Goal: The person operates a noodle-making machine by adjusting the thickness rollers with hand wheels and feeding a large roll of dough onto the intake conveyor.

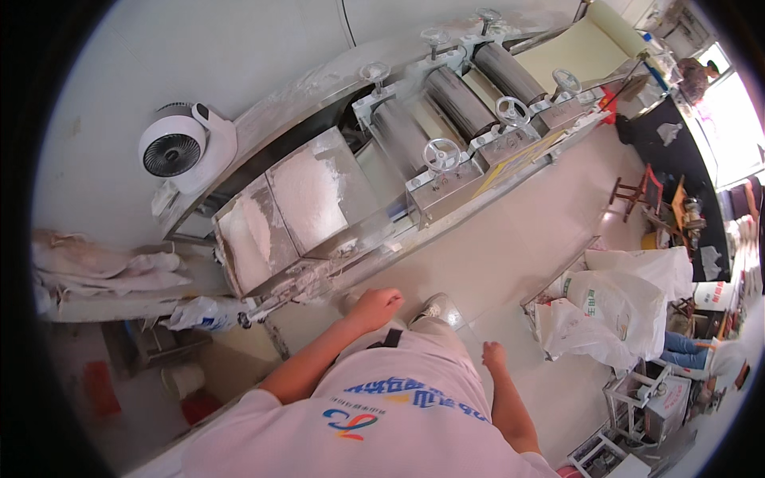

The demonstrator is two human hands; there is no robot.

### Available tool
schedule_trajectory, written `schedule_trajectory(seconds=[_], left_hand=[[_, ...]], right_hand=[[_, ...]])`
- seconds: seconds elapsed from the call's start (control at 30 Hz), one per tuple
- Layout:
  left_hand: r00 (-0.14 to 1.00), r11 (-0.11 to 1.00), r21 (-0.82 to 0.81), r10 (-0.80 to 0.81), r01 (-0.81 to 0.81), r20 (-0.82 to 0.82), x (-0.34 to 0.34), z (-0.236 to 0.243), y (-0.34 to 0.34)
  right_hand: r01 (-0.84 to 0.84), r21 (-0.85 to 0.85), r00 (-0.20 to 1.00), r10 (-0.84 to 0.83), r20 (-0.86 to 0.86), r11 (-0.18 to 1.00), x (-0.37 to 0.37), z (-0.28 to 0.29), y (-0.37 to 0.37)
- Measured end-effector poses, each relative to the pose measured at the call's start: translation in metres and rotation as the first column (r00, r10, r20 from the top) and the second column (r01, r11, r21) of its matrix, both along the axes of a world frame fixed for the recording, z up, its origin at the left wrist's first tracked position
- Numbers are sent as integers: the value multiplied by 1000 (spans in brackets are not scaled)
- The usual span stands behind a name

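My left hand (378,309) hangs in front of my body with its fingers curled in, near the floury end of a long roller machine (446,199). No object shows in it. On the other side of my body, my right hand (494,355) hangs low with the fingers folded, touching nothing that I can see. The machine has steel rollers (460,102) and several handwheels (441,154). At its near end, a metal trough (311,195) is coated in white powder. A pale sheet (574,52) lies at the machine's far end.
A white fan (173,151) stands beside the trough by the wall. Large white sacks (613,307) lie at the right, near metal frames (637,398). Small folding stools (641,191) and a black-covered table (677,159) stand farther off. Other people are at the right edge.
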State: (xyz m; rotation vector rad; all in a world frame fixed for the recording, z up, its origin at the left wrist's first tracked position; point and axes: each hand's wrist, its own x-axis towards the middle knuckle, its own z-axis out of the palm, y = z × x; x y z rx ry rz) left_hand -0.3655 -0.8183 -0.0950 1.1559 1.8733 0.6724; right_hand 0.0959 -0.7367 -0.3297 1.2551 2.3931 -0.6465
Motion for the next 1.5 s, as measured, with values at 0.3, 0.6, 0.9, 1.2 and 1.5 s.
schedule_trajectory(seconds=[0.3, 0.6, 0.9, 1.2, 1.5], left_hand=[[999, 999, -15, -52, 52, -14, 71, -7, 105], [982, 994, -47, 108, -102, 158, 85, -15, 208], [934, 997, 74, -27, 0, 357, 128, -10, 377], [908, 986, -52, 165, -157, 384, 132, -1, 421], [807, 847, -106, 529, -521, 263, 160, 11, 423]], right_hand=[[823, -500, 290, -956, -37, 269, 42, 49, 89], [652, -651, 469, -881, -55, 388, 21, 69, 199], [658, -580, 568, -822, -35, 480, 79, 115, 345], [363, -596, 840, -528, -124, 716, 106, 68, 498], [603, -689, 700, -681, 216, 401, 13, 47, 639]])
